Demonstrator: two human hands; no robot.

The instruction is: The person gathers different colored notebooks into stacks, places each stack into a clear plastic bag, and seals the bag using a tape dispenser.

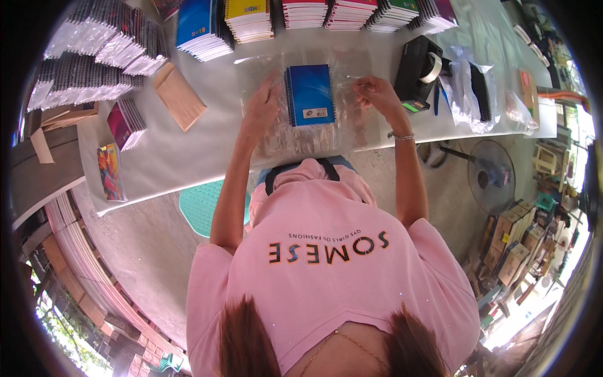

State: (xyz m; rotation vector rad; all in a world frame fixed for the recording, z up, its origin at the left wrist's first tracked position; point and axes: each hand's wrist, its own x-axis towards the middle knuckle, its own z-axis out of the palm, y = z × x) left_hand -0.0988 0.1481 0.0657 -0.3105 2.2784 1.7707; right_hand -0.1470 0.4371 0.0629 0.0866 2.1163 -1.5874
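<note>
A blue spiral-bound notebook (309, 88) lies on clear plastic film (308, 141) on the table in front of me. To its left, my left hand (261, 110) rests at the film with its fingers stretched forward, apart from the notebook. The fingers of my right hand (379, 99) are pinched together on the film's right side, a little away from the notebook. Glare on the film partly blurs the fingertips.
Stacked notebooks (250, 22) line the table's far edge, with wrapped stacks (100, 38) at far left. A brown envelope (179, 95) lies left. A black tape dispenser (416, 69), a box cutter (414, 107) and a plastic-wrapped bundle (474, 94) sit right. A fan (490, 173) stands beyond the table.
</note>
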